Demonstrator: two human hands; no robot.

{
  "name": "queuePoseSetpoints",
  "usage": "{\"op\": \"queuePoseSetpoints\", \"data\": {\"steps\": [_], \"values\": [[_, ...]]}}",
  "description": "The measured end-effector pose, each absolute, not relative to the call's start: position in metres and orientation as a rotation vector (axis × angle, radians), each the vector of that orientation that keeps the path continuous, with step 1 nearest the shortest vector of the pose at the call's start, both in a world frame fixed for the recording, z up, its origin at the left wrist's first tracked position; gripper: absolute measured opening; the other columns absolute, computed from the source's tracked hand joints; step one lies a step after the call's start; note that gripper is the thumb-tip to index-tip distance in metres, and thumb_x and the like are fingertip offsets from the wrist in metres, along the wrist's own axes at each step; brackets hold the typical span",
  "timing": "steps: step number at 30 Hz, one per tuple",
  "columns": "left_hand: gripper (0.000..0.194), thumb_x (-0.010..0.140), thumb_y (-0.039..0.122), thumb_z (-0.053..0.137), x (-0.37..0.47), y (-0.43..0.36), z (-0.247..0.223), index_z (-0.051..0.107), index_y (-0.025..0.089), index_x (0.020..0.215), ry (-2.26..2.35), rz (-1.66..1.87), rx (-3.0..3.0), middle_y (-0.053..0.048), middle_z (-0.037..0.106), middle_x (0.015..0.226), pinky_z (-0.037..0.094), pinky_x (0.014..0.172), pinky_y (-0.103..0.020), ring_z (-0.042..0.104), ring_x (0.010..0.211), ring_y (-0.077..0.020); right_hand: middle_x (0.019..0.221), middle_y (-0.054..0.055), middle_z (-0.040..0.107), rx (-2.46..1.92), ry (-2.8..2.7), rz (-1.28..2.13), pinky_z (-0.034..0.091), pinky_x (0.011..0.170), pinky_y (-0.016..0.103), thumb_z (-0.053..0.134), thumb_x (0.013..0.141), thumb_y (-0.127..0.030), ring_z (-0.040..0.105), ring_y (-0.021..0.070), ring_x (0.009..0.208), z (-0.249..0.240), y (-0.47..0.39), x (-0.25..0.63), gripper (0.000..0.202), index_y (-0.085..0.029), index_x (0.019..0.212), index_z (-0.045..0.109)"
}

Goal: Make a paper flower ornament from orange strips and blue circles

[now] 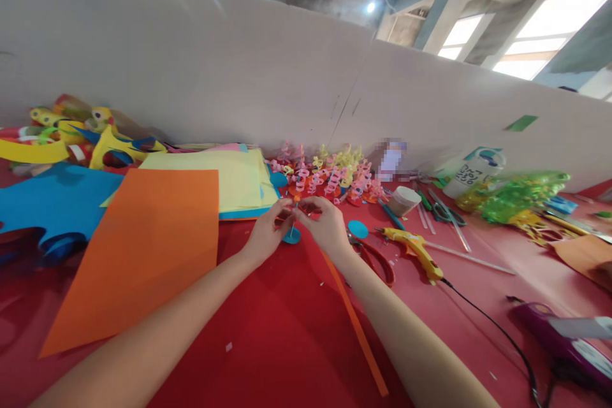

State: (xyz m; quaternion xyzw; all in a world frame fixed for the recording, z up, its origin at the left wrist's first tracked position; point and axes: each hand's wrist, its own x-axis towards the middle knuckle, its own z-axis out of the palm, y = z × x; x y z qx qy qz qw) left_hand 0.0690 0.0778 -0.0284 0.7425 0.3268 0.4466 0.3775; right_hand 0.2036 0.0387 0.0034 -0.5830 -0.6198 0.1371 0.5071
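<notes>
My left hand (268,229) is closed in a pinch around a thin stick (292,228) that rises from a round blue disc (291,238). At the stick's top sits a small bit of orange (297,200), between the fingertips of both hands. My right hand (327,224) is closed as well, its thumb and fingers meeting at that orange top. From beneath it a long narrow orange strip (356,319) runs down the table towards me. The fingertips partly hide how the strip and stick meet.
Pink and yellow curled pieces (335,175) stand behind my hands. Left lie an orange sheet (157,248), pale yellow sheets (205,175) and cut blue foam (62,197). Right are red-handled scissors (382,261), a yellow glue gun (415,252) with its cord, a tape roll (404,199) and a purple tool (549,338).
</notes>
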Motion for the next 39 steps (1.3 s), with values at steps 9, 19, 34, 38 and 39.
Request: {"op": "queuePoseSetpoints", "data": {"steps": [9, 19, 34, 38, 39], "values": [[0.022, 0.079, 0.027, 0.053, 0.07, 0.075, -0.025, 0.051, 0.021, 0.1, 0.79, 1.128, 1.852, -0.001, 0.061, 0.079, 0.048, 0.069, -0.028, 0.06, 0.074, -0.0168, 0.071, 0.001, 0.06, -1.428, -1.521, 0.159, 0.044, 0.066, 0.025, 0.056, 0.075, -0.028, 0.056, 0.0151, 0.068, 0.003, 0.038, 0.202, 0.011, -0.019, 0.072, 0.06], [0.01, 0.078, 0.028, 0.052, 0.07, 0.072, -0.017, 0.055, 0.019, 0.077, 0.806, 1.102, 1.91, 0.001, 0.057, 0.066, 0.046, 0.064, -0.026, 0.056, 0.065, -0.0149, 0.071, 0.003, 0.065, -1.44, -1.429, 0.265, 0.047, 0.067, 0.026, 0.055, 0.074, -0.026, 0.061, 0.0158, 0.068, 0.001, 0.036, 0.197, 0.01, -0.018, 0.072, 0.061], [0.02, 0.077, 0.035, 0.053, 0.069, 0.075, -0.017, 0.06, 0.016, 0.073, 0.883, 1.063, 1.919, -0.002, 0.064, 0.069, 0.047, 0.064, -0.028, 0.06, 0.066, -0.0171, 0.067, 0.002, 0.065, -1.386, -1.334, 0.33, 0.048, 0.062, 0.026, 0.058, 0.072, -0.031, 0.061, 0.0156, 0.063, -0.003, 0.037, 0.196, 0.016, -0.016, 0.069, 0.063], [0.021, 0.077, 0.036, 0.053, 0.069, 0.075, -0.019, 0.062, 0.016, 0.077, 0.887, 1.057, 1.922, -0.003, 0.066, 0.074, 0.048, 0.065, -0.029, 0.061, 0.069, -0.0184, 0.065, 0.002, 0.063, -1.402, -1.336, 0.273, 0.047, 0.062, 0.025, 0.056, 0.074, -0.029, 0.06, 0.0151, 0.061, -0.001, 0.035, 0.195, 0.015, -0.017, 0.066, 0.062], [0.02, 0.076, 0.035, 0.054, 0.069, 0.076, -0.02, 0.062, 0.016, 0.077, 0.886, 1.055, 1.924, -0.004, 0.067, 0.075, 0.048, 0.066, -0.029, 0.062, 0.071, -0.0186, 0.066, 0.002, 0.064, -1.404, -1.334, 0.269, 0.047, 0.062, 0.026, 0.056, 0.074, -0.029, 0.06, 0.0151, 0.062, -0.002, 0.035, 0.196, 0.015, -0.017, 0.067, 0.062]]}}
